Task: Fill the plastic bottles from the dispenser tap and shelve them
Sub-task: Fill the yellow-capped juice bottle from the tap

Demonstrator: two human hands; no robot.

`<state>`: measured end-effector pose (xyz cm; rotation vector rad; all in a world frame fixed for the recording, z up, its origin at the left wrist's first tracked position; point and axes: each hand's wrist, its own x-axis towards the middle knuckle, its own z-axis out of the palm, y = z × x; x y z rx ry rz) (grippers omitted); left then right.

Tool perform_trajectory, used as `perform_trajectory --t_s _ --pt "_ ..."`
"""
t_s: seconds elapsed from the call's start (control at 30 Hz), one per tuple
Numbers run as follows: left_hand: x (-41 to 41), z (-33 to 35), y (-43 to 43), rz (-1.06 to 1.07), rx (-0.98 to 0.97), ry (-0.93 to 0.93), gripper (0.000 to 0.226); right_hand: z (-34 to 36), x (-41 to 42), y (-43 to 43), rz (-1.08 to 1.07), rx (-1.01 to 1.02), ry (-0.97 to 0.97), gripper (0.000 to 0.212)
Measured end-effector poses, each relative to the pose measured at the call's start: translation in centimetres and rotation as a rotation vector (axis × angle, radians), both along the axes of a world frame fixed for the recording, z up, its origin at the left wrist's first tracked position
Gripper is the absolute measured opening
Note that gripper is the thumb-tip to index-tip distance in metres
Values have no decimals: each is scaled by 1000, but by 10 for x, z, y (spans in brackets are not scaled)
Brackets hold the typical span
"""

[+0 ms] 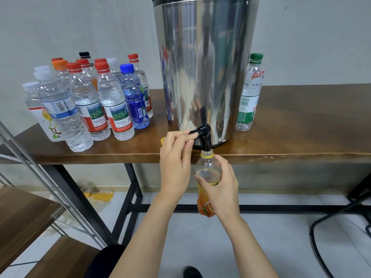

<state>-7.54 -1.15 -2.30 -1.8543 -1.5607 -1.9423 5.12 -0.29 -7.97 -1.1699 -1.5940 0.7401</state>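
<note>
Much of the steel dispenser [204, 67] is cut off at the top edge. The right hand [220, 187] covers the middle of the orange-labelled bottle [207, 173], so its fill level cannot be read. That hand grasps the uncapped bottle, its mouth directly under the black tap [205, 135]. The left hand [176, 163] pinches the tap lever; a small yellow thing [162, 140] peeks out behind its knuckles, too hidden to name. On the wooden table [291, 125], a cluster of capped clear bottles [108, 97] stands left of the dispenser and one green-capped bottle [250, 93] stands right of it. A wood-and-metal shelf unit [22, 213] is cropped at lower left.
</note>
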Motion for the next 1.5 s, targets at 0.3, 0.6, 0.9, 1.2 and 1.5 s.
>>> perform_trajectory --t_s 0.3,0.6,0.9,1.2,1.5 --pt "0 0 1 4 0 -2 26 0 2 1 2 12 11 67" --pt "0 0 0 -5 3 -10 25 0 1 1 3 23 23 66" --pt "1 1 -1 -5 -6 -15 28 -1 1 1 -2 20 21 66" --pt "1 1 -1 -4 -10 -18 28 0 1 0 4 15 21 66" --pt "1 0 0 -5 4 -23 28 -1 1 1 2 23 30 66"
